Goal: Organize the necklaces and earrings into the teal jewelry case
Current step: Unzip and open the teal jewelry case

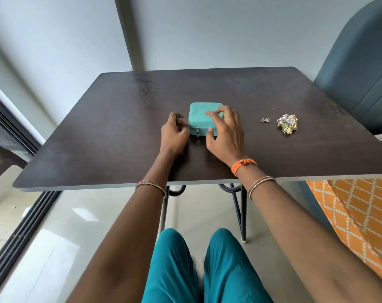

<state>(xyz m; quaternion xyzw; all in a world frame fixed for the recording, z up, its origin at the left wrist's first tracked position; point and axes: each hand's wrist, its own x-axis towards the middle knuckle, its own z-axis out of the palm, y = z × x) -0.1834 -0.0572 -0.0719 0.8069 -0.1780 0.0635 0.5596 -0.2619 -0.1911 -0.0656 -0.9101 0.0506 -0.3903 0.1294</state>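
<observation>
1. Small teal zippered jewelry case [199, 115]: shut, flat on the dark brown wooden table [120, 132], near the middle and slightly toward the near edge. Roughly square, so no clear long axis; zipper band faces the near side, with a small metal zipper pull [197, 131] hanging toward the left of that face.

2. Right hand [226, 133]: laid over the right part of the lid, fingers spread and lightly bent, fingertips touching the top, thumb against the near zippered face. Steadies rather than grips; nothing held.

3. Left hand [174, 133]: just beside the case's left wall, fingers loosely curled, holding nothing. Whether the fingertips actually touch the case, cannot tell.

4. Deciding relation: zipper pull sits on the near face between the two hands, close to both, a little nearer the left fingertips. Likely next: pinch the pull with the left while the right pins the lid, though either hand could do it.

5. Tangled heap of gold, silver and green necklaces and earrings [287, 123]: well apart to the right of the case, with a small silver triangular earring pair [266, 120] just left of the heap. Both lie on the right hand's side.

6. Progress, judged: barely started; case not yet opened, nothing stowed.
</observation>
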